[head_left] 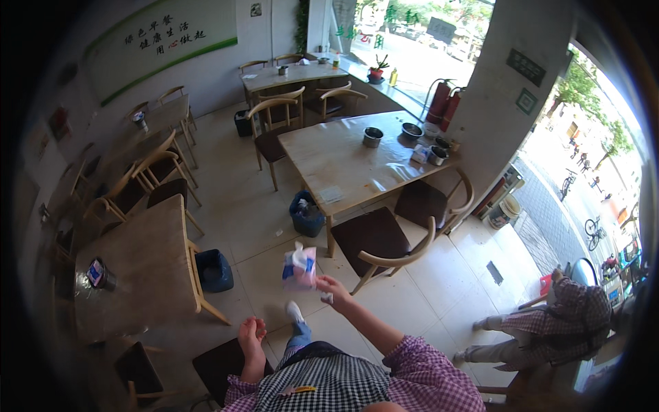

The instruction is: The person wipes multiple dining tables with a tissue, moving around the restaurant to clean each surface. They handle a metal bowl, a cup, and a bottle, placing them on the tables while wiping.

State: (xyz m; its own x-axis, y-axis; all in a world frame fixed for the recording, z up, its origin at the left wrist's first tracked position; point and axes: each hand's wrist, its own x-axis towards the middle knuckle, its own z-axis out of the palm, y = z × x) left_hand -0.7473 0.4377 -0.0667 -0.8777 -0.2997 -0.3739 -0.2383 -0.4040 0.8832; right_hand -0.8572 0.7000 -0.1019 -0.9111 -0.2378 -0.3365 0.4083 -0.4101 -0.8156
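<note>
My right hand point(335, 291) is stretched forward over the floor, closed on the edge of a soft tissue pack point(300, 269) in pink, white and blue. A white tissue sticks up from the pack's top. Below the fingers of that hand shows a small white scrap point(327, 299), perhaps crumpled paper. My left hand point(252, 332) hangs by my left side with its fingers curled in and nothing visible in them, near a dark chair seat point(223, 367). Ahead on the right stands a wooden table point(329, 158) with metal pots point(373, 137) and small containers.
Dark chairs point(371, 240) are at the table's near side. Blue bins point(307, 214) stand by table legs. A table point(137, 268) on the left bears a tissue holder point(98, 273). Fire extinguishers point(439, 103) stand by the window. Another person point(556, 323) is at the lower right.
</note>
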